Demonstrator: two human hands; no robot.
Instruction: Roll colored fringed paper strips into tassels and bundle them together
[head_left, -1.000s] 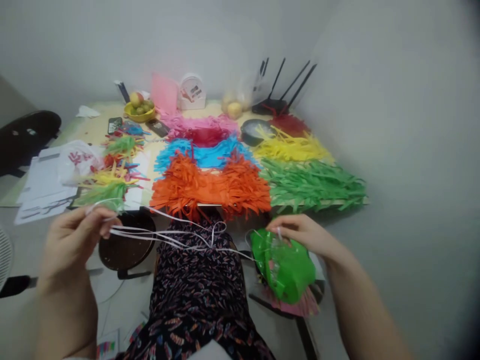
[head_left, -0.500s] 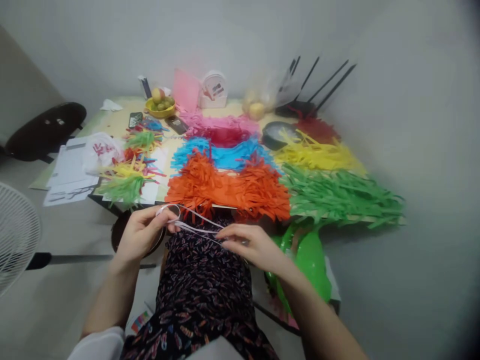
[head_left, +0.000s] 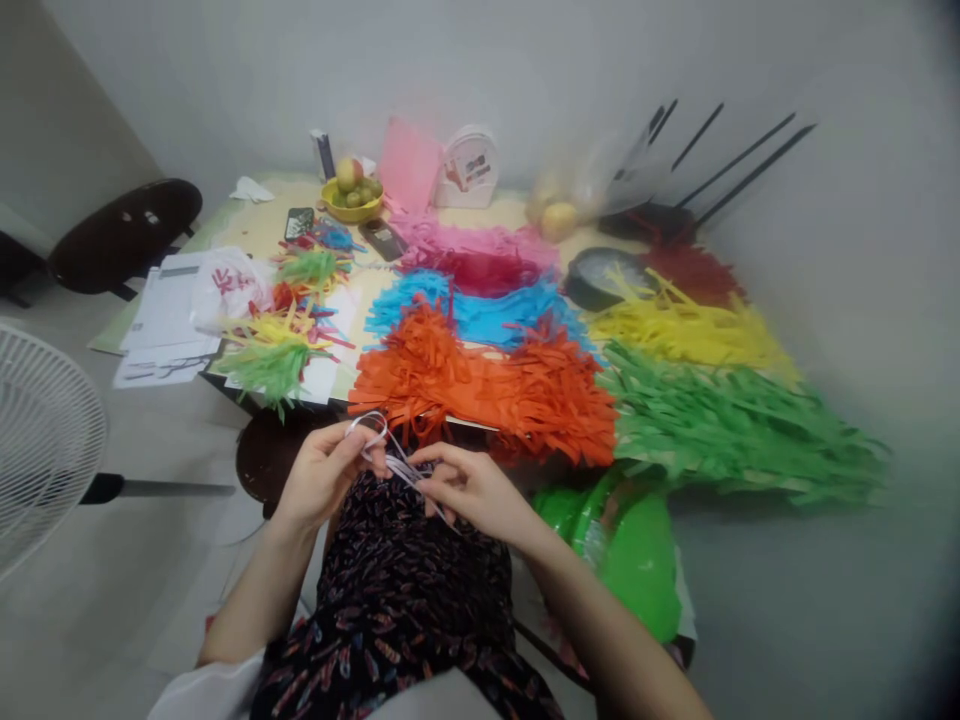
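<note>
thin white flat ribbon (head_left: 401,468): smooth, slight sheen, looks like plastic. bright green plastic bundle (head_left: 637,565): v. glossy, smooth film w/ pale highlights. orange fringed paper strips (head_left: 484,388) & long green fringed paper strips (head_left: 735,430): matt, rough at cut ends (orange flatter mid-section). black patterned cloth garment (head_left: 420,575): matt. round white fan grille (head_left: 45,440): plastic-looking, approx. satin.

White ribbon (head_left: 400,467) is held by the left hand (head_left: 324,475) and the right hand (head_left: 484,492), looped at the left. Orange fringe (head_left: 487,385) is laid along the near edge of the table (head_left: 259,222), with green fringe (head_left: 735,430) spread beside it; green plastic (head_left: 641,570) is seen below.
</note>
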